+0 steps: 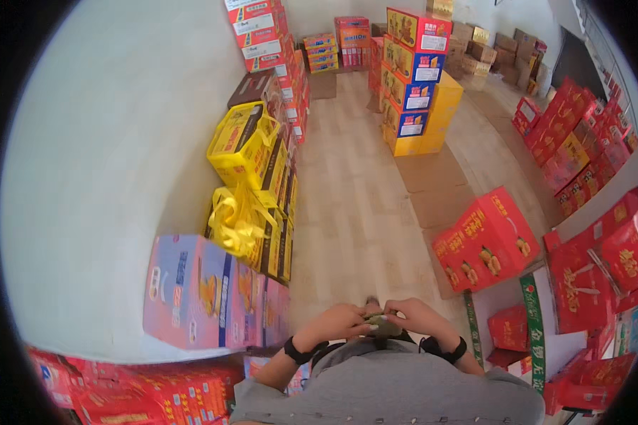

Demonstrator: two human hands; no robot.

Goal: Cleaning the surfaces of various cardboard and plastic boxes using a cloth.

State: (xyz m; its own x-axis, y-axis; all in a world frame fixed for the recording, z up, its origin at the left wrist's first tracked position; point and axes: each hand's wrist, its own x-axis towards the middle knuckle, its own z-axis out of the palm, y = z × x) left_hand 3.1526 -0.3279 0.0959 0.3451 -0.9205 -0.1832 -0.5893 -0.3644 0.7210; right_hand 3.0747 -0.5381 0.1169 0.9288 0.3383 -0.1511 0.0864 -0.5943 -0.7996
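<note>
Close in front of my grey shirt (404, 379), both hands meet at a small olive-green thing (384, 327), flat-looking and soft-edged, whose kind I cannot make out. My left hand (342, 321) closes on its left side, fingertips and thumb pinched at the edge. From the other side my right hand (415, 316) grips its upper right part with bent fingers. The fingers hide some of it. Dark bands circle both wrists.
At left, pink-purple cartons (191, 294) and yellow boxes (244, 145) line the wall. A red gift box (485, 241) stands right of the wooden floor (340, 191). Farther off rises a stack of yellow and blue cartons (411, 85). More red boxes (581, 283) crowd the right.
</note>
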